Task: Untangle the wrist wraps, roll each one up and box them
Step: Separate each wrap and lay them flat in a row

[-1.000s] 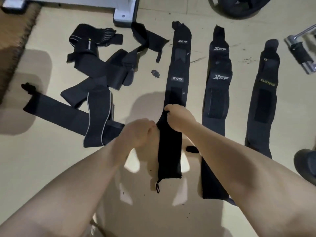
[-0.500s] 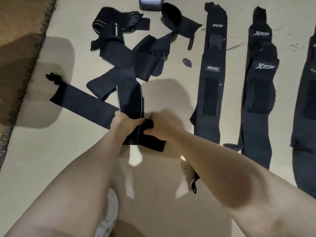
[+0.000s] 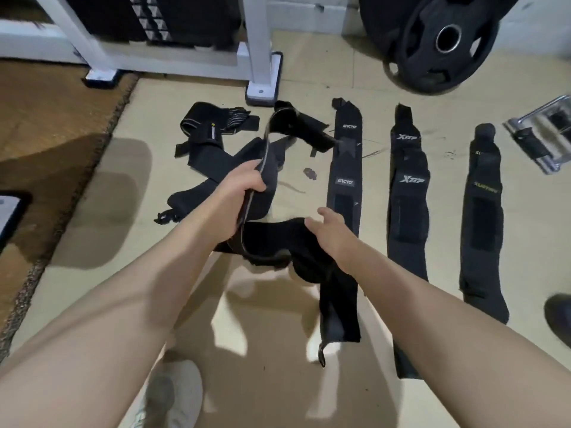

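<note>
Left hand [image 3: 244,193]: fingers curled round a grey-edged wrist wrap [image 3: 268,168], holding it lifted off the floor; the strap runs up and far to a bent end by the rack foot.
Right hand [image 3: 329,234]: fingers loosely spread, resting on a black wrap [image 3: 278,239] bunched between the two hands; whether they pinch it, cannot tell.
Tangled pile [image 3: 213,149]: several black wraps crossed over each other, left of centre on the floor, far side of the left hand.
Laid-out wraps: three lie flat and straight, side by side, right of the hands. First [image 3: 345,162] with white lettering, nearest the right hand; second [image 3: 409,193] marked XTEP; third [image 3: 482,211] with yellow lettering, farthest right.
Near strip [image 3: 340,307]: black wrap end with a thumb loop, on the floor just below the right wrist.
Floor [image 3: 123,230]: beige mat; brown carpet [image 3: 46,118] at left.
Far edge: white rack frame [image 3: 259,57]; black weight plate [image 3: 438,41] leaning at far right.
Right edge: metal handle attachment [image 3: 543,140].
Near: pale shoe [image 3: 173,393].
</note>
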A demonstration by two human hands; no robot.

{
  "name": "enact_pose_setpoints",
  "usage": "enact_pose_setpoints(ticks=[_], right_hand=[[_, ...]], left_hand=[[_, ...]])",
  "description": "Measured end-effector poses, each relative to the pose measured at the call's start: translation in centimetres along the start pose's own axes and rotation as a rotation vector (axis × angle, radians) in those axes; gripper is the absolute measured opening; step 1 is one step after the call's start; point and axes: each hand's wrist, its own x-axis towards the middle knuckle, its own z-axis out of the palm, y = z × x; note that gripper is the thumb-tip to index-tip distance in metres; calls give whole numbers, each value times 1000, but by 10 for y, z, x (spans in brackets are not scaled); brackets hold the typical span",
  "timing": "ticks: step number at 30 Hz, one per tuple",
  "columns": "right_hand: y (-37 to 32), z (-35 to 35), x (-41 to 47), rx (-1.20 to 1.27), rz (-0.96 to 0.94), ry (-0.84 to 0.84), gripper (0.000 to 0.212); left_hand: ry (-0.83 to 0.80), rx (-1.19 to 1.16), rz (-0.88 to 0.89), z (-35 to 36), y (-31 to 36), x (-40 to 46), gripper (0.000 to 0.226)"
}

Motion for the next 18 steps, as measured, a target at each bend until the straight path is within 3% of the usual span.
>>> enact_pose_setpoints(ticks=[4,6,8,11,14,18], right_hand=[[-38,-41,-36,973,-39,-168,80],[-54,-68,-62,1160,-116,-275,91],[-63,-89,-89,1089,-162,-302,89],[-64,-106,-117,870,-186,-207,48],[-55,-117,-135,864,-229,-125,21],[-42,-130,-156,909,-245,-183,18]], left_hand=[[-113,367,35,39,38,-17,49],[-125,473,65,58,48,-28,52],[-105,575,118,79,58,-40,58],[-43,698,155,109,65,-61,52],[-104,579,91,127,57,-83,31],[-181,467,-29,137,35,-113,18]])
